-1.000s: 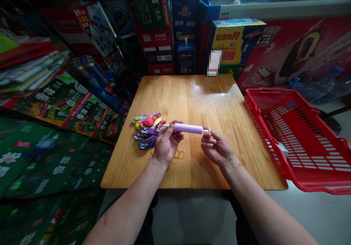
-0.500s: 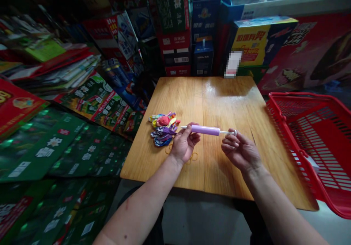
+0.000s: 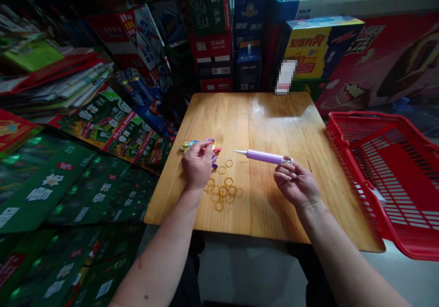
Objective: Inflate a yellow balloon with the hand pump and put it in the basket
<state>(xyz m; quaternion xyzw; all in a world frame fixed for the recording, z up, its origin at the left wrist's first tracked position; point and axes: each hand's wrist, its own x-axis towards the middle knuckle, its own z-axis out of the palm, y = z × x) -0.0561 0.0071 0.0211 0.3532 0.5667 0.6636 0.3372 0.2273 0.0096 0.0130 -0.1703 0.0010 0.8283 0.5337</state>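
My right hand [image 3: 297,179] is closed on the white handle of a purple pump [image 3: 265,156], whose pale nozzle points left over the table. My left hand [image 3: 198,164] is over the pile of balloons [image 3: 188,146] at the table's left, its thumb and fingers pinched together; what they hold, if anything, is too small to tell. The hand hides much of the pile. Several yellow rubber bands [image 3: 223,191] lie loose on the wood beside that hand.
The wooden table [image 3: 274,124] has a red basket [image 3: 394,179] along its right side. Green cartons [image 3: 51,179] are stacked at the left. Boxes [image 3: 248,64] and a pixelated white item [image 3: 286,77] are at the back edge.
My left hand has let go of the pump's front end and moved left to the balloons. The pump's handle is now pushed in. More rubber bands show.
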